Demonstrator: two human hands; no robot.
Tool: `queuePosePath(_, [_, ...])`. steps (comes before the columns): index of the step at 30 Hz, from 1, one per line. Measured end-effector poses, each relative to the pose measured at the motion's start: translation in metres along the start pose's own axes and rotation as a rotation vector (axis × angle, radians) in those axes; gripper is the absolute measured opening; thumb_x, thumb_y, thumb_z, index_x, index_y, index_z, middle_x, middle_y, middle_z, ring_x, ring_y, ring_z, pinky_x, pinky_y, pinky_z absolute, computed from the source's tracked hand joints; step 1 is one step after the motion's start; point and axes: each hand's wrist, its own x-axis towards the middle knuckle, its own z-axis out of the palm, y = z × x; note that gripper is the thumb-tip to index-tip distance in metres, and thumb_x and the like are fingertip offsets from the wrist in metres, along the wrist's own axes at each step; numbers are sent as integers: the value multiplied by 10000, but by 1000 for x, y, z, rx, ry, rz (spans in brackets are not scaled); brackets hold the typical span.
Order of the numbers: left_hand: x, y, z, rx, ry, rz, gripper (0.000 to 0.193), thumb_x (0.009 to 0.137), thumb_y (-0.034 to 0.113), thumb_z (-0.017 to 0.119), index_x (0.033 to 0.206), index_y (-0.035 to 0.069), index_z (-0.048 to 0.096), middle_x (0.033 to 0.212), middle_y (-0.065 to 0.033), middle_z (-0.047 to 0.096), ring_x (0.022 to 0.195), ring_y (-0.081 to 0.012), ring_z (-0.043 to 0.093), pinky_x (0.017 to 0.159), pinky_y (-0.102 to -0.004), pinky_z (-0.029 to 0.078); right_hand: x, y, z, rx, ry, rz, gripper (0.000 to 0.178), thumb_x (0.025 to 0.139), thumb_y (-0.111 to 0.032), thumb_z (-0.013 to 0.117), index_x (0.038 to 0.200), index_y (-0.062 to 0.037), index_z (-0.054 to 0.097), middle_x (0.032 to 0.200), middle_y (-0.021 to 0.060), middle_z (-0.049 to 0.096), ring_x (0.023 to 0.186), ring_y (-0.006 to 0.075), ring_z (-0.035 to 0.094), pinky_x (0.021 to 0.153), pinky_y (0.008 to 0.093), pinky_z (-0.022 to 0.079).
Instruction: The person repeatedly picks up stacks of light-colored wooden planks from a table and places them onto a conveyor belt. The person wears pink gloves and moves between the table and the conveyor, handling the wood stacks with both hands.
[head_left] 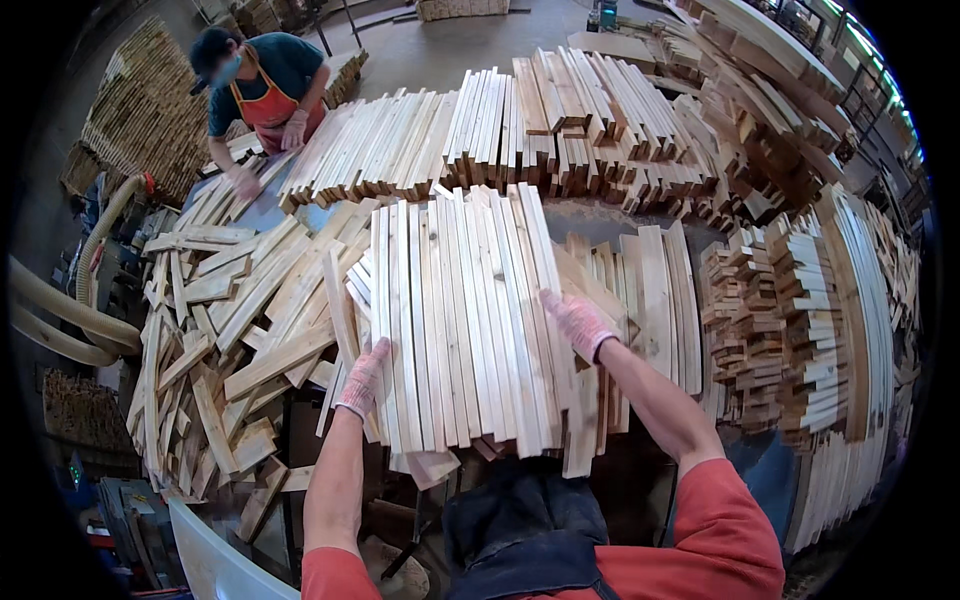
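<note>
A side-by-side row of pale wooden slats (465, 320) lies in front of my body, its near ends close to my apron. My left hand (365, 380), in a pinkish knit glove, presses against the row's left edge. On the opposite edge, farther up, my right hand (580, 325) in a matching glove grips the outermost slat. Between them the slats are squeezed together, with uneven ends. Both palms are mostly turned out of sight. Under the row's near end, a few short board pieces (432, 467) stick out.
Loose boards (230, 350) lie in a jumbled heap at left. Beyond the row stand stacked slats (375, 145), and more stacks (770, 320) are at right. A co-worker in an orange apron (268, 100) handles boards at the far left. A ribbed hose (95, 240) curves along the left.
</note>
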Motion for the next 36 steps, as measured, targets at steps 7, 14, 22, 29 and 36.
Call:
queuePosePath(7, [-3, 37, 26, -8, -49, -138, 880, 971, 287, 766, 1692, 125, 289, 1448, -118, 618, 1254, -237, 638, 1029, -394, 551, 7, -21, -9, 59, -142, 144, 795, 999, -745, 520, 1282, -29, 720, 1016, 237, 757, 973, 391, 729, 900, 483, 553])
queuePosePath(14, [-37, 61, 47, -33, -86, 12, 888, 853, 147, 854, 1618, 74, 410, 1388, -100, 648, 1205, -200, 649, 1046, -358, 534, 6, -39, -12, -114, -32, 92, 643, 932, -647, 650, 1092, -41, 796, 969, 247, 778, 989, 399, 748, 889, 497, 553])
queuePosePath(22, [-106, 33, 32, -59, 22, 168, 1063, 796, 141, 926, 1682, 119, 339, 1456, -59, 593, 1257, -174, 596, 1074, -345, 502, -41, -67, -13, 46, -104, 9, 553, 887, -476, 768, 1071, 45, 776, 878, 194, 780, 809, 242, 739, 772, 408, 559])
queuePosePath(29, [-247, 3, -5, -237, 177, 312, 1192, 795, 120, 911, 1746, 161, 193, 1632, -57, 449, 1442, -174, 444, 1202, -348, 385, -51, -65, 61, 87, -90, -212, 374, 926, -297, 789, 873, 62, 700, 703, 91, 691, 664, 182, 609, 622, 415, 500])
queuePosePath(36, [-442, -103, -46, -311, 565, 455, 1191, 830, 152, 905, 1742, 105, 140, 1473, -88, 588, 1266, -171, 584, 1099, -336, 487, -157, -161, 167, 60, -417, -539, 423, 887, -353, 823, 742, -8, 627, 646, 3, 599, 625, 138, 576, 577, 375, 467])
